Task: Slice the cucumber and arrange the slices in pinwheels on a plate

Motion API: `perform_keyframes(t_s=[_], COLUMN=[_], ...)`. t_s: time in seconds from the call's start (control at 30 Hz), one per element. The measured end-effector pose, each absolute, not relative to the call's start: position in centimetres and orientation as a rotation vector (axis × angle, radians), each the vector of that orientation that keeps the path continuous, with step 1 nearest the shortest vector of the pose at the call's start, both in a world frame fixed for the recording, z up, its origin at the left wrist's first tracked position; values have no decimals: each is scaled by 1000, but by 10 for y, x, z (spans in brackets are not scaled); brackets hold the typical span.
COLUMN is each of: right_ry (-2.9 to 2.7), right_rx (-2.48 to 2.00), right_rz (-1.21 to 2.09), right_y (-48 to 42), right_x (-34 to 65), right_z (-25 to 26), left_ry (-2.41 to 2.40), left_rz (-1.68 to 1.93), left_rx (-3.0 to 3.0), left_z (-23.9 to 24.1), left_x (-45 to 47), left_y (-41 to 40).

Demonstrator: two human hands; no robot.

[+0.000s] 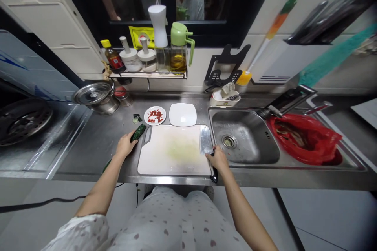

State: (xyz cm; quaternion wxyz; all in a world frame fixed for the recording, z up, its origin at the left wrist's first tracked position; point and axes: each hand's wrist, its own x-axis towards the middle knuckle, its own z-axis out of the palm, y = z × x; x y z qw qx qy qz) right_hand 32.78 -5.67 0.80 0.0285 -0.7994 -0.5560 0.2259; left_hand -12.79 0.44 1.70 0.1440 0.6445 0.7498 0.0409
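A white cutting board (173,151) lies on the steel counter in front of me, with a pale green smear in its middle. My left hand (125,145) is closed around a dark green cucumber (138,132) just off the board's left edge. My right hand (218,159) rests on the handle of a cleaver (205,140) that lies flat on the board's right edge, fingers curled over it. Behind the board stand a small plate of chopped red chilli (154,115) and an empty white square plate (182,114). A cut cucumber end (136,119) lies beside the chilli plate.
A steel sink (244,141) is to the right, with a red plastic bag (304,137) in the basin beyond it. A lidded steel pot (96,96) and a stove burner (22,117) are at the left. A shelf of oil and seasoning bottles (153,53) hangs on the back wall.
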Motion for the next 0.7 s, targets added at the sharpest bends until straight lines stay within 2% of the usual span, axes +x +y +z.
perform_keyframes(t_s=[0.3, 0.7], right_ry=[-1590, -1464], right_rx=[-2502, -2307], right_rz=[782, 786], right_y=[-57, -61], right_x=[328, 325], right_z=[14, 16], left_ry=[1568, 1376], left_rz=[398, 268], left_rx=[2086, 2206], left_z=[25, 15], left_x=[-107, -58], left_y=[-20, -28])
